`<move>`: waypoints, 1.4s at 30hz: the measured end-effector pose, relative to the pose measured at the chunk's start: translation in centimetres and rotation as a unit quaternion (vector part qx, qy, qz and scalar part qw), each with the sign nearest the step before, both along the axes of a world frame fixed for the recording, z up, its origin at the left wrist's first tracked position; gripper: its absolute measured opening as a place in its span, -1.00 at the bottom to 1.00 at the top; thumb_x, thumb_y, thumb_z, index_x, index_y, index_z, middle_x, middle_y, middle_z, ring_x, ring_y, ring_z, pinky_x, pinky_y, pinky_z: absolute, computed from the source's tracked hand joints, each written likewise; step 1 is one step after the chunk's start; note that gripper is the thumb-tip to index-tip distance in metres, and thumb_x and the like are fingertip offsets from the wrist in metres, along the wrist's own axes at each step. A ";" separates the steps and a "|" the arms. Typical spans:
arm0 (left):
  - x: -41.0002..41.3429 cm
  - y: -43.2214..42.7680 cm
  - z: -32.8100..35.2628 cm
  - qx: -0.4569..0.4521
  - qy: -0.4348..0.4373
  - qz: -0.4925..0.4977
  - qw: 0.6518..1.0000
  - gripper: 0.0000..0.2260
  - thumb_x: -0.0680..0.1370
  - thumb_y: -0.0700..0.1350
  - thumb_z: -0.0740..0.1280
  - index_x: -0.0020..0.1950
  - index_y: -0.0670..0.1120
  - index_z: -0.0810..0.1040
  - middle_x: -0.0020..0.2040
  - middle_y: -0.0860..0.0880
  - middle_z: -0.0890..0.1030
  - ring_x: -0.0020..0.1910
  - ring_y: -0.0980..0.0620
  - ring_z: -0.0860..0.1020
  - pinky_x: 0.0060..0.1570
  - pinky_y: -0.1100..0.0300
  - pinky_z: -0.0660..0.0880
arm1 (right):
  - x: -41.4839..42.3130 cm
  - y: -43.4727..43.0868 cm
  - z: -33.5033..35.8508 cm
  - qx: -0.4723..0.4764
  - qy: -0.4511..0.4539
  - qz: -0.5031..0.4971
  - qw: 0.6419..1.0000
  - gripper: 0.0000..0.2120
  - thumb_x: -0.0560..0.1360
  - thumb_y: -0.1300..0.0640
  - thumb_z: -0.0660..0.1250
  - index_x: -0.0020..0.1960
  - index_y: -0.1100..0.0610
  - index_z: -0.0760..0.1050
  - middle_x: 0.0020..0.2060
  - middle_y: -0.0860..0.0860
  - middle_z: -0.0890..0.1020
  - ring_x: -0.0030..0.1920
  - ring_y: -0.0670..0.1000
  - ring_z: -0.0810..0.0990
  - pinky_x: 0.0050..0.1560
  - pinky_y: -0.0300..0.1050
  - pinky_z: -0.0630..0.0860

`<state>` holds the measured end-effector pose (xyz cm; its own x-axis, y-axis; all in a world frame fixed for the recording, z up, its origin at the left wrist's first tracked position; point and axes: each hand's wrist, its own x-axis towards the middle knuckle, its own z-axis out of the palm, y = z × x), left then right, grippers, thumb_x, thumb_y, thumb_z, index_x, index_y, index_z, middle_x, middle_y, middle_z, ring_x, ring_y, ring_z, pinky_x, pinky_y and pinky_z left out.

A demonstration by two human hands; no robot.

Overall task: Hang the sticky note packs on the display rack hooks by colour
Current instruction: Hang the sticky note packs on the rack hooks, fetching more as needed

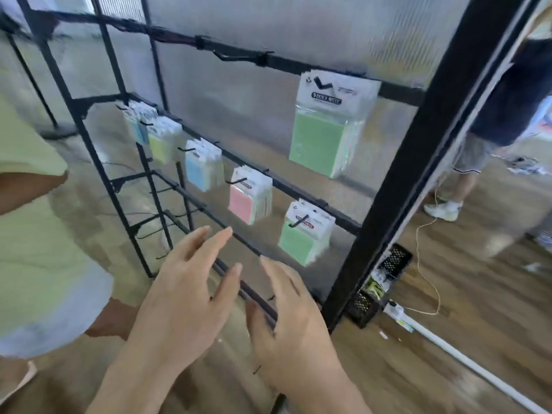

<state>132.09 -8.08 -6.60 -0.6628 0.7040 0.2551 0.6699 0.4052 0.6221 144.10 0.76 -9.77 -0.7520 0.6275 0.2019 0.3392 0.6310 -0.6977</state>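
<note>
Black, the display rack's [397,180] lower rail runs past the left hand [182,297] and right hand [294,318], each grip spread and holding nothing. On the middle rail's hooks hang the small green pack [298,243], pink pack [243,204], blue pack [198,171] and yellow pack [159,147]. Farther up, the large green pack [319,141] hangs from the top rail.

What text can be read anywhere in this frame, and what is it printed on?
"STICKY NOTES": a likely reading, blurred, of the black banner on the white header card of the large green pack.
Red banner on the lower green pack: too blurred to read.
Red banner on the pink pack: too blurred to read.
Header cards of the blue pack and yellow pack: too small to read.
No other text is legible.
</note>
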 end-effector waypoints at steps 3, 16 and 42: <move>-3.6 2.1 1.0 0.004 0.012 -0.042 0.999 -0.54 0.55 0.13 0.21 0.46 0.23 0.30 0.47 0.20 0.25 0.43 0.19 0.24 0.21 0.29 0.24 | -2.8 0.9 0.2 0.010 0.054 -0.089 0.995 -0.43 0.51 -0.14 0.11 0.51 -0.10 0.18 0.41 -0.19 0.29 0.43 -0.23 0.21 0.30 -0.47 0.14; -12.6 15.8 -4.0 -0.039 -0.064 -0.237 0.969 -0.62 0.57 0.03 0.30 0.39 0.07 0.41 0.23 0.16 0.48 -0.01 0.27 0.39 -0.04 0.38 0.28 | -10.6 9.4 3.8 0.168 0.339 -0.401 0.834 -0.57 0.54 -0.04 0.28 0.34 -0.10 0.20 0.15 -0.19 0.41 0.14 -0.04 0.49 0.03 0.07 0.55; -14.2 18.3 -7.7 -0.104 -0.355 -0.423 0.827 -0.90 0.53 -0.17 0.35 -0.02 0.00 0.48 -0.15 -0.03 0.61 -0.21 0.04 0.59 -0.27 0.19 0.56 | -13.1 10.9 8.1 0.060 0.432 -0.452 0.778 -0.79 0.48 0.12 0.45 0.01 0.05 0.43 -0.31 -0.09 0.59 -0.34 -0.12 0.54 -0.30 -0.23 0.45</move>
<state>117.89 10.22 -14.26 0.1585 0.9722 -0.1723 0.2639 0.1265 0.9562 131.03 11.71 -1.70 0.4342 0.7591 0.4851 0.1197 0.4851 -0.8662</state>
